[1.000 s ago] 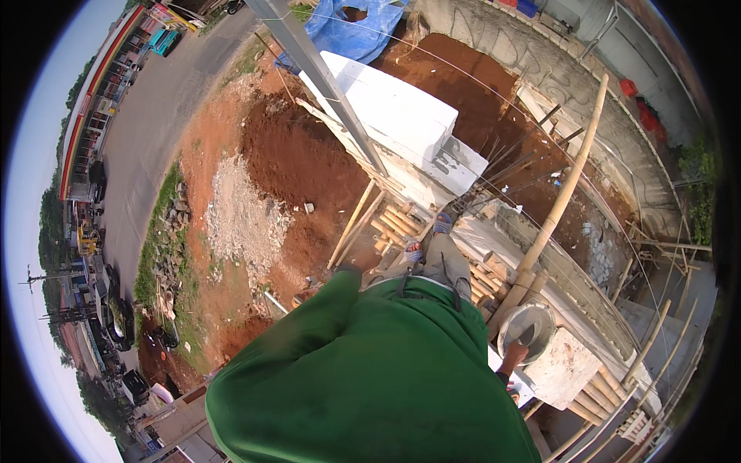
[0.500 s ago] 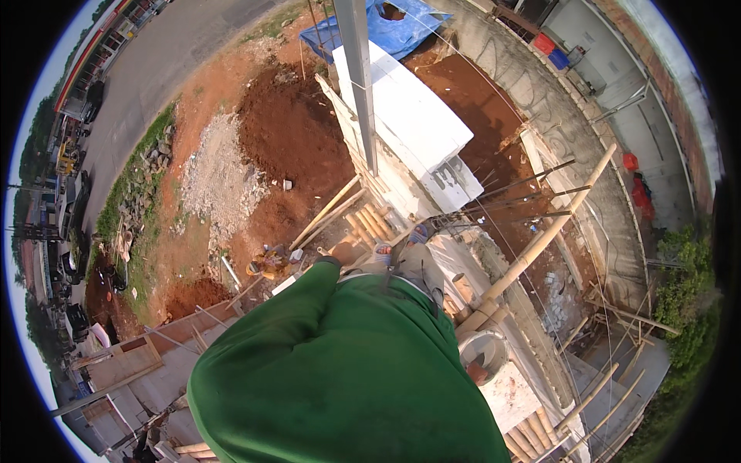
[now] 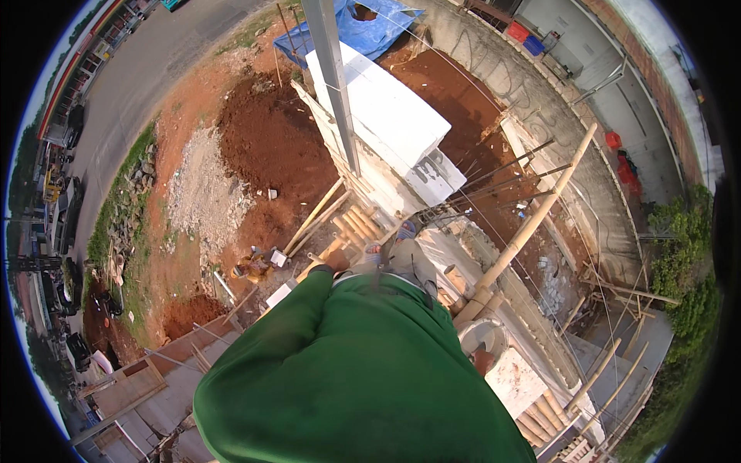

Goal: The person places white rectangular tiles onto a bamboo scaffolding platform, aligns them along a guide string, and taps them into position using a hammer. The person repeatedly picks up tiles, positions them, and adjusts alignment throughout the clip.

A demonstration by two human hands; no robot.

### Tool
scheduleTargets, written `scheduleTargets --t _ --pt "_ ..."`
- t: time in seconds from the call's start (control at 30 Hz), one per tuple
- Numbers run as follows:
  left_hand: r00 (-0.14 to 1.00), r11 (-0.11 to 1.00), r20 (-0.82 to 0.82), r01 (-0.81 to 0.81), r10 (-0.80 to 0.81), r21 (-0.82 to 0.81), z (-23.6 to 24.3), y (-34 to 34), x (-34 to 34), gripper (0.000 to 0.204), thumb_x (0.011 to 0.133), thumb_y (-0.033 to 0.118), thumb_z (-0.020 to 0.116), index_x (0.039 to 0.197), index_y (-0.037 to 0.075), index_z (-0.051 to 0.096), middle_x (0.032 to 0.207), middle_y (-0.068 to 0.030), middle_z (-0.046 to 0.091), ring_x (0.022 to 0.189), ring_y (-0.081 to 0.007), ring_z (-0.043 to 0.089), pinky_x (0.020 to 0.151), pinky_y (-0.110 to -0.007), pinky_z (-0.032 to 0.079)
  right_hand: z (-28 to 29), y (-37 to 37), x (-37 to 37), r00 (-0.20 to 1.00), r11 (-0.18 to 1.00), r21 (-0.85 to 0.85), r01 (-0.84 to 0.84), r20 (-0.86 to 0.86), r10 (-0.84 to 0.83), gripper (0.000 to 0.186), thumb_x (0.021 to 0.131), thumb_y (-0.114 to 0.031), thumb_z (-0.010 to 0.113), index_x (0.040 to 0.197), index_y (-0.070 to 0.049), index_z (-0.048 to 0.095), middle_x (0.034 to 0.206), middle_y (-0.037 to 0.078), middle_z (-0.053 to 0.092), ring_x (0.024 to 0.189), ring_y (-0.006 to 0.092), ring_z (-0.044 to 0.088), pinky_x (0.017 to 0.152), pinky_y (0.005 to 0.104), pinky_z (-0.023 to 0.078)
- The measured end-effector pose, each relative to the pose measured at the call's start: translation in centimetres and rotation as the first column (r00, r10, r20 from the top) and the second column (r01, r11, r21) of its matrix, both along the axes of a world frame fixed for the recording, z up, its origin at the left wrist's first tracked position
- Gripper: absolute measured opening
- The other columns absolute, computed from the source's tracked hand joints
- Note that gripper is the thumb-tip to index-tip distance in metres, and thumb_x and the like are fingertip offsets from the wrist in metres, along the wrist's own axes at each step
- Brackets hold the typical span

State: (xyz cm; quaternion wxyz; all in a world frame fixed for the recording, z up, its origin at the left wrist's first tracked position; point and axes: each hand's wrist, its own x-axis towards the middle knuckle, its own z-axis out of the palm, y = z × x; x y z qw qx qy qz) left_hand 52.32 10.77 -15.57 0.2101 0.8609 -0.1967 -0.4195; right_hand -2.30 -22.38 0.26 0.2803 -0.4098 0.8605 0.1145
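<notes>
My left hand (image 3: 336, 262) shows at the end of the green sleeve, low beside my left leg and above the bamboo poles (image 3: 360, 224). Its fingers are hard to make out. On the right, my right hand (image 3: 483, 361) is at the near rim of a round pale bucket (image 3: 485, 336). Part of that hand overlaps the bucket's mouth, and the fingers are too small and covered to read. Something grey lies inside the bucket. Beside it is a pale, stained board (image 3: 513, 382). My green shirt (image 3: 355, 370) hides both forearms in part.
I stand high on bamboo scaffolding beside a white block wall (image 3: 386, 108). A grey metal post (image 3: 332, 85) rises ahead, and a thick bamboo pole (image 3: 532, 224) slants up at right. Rebar rods (image 3: 509, 174) jut from the wall. Far below lie red soil (image 3: 270, 139) and gravel (image 3: 204, 181).
The whole view has shifted slightly, so the wall and post sit further left. More of my left hand shows past the sleeve. My right hand stays by the bucket, slightly further over its mouth.
</notes>
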Motion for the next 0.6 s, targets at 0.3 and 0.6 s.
scheduleTargets --t 0.3,0.6 --pt "0.997 0.999 0.070 0.033 -0.035 0.038 1.9 -0.7 0.2 0.044 0.082 0.036 0.071 0.095 -0.005 0.074 0.090 -0.0310 0.072 0.090 -0.0446 0.073 0.081 -0.055 0.056 -7.4 -0.6 -6.9 0.847 0.850 0.008 -0.527 -0.065 0.527 0.046 0.094 -0.039 0.066 0.101 0.006 0.073 0.082 0.017 0.075 0.069 0.0278 0.075 0.059 0.0419 0.060" --pt "0.948 0.943 0.064 -0.318 0.313 0.095 -0.7 3.0 -2.1 0.039 0.082 0.031 0.068 0.094 -0.006 0.074 0.090 -0.0292 0.073 0.090 -0.0431 0.073 0.078 -0.053 0.057 4.6 -0.1 7.4 0.614 0.819 0.140 -0.556 -0.596 0.518 0.040 0.098 -0.040 0.057 0.116 -0.005 0.065 0.132 0.016 0.062 0.117 0.0294 0.061 0.092 0.0529 0.047"
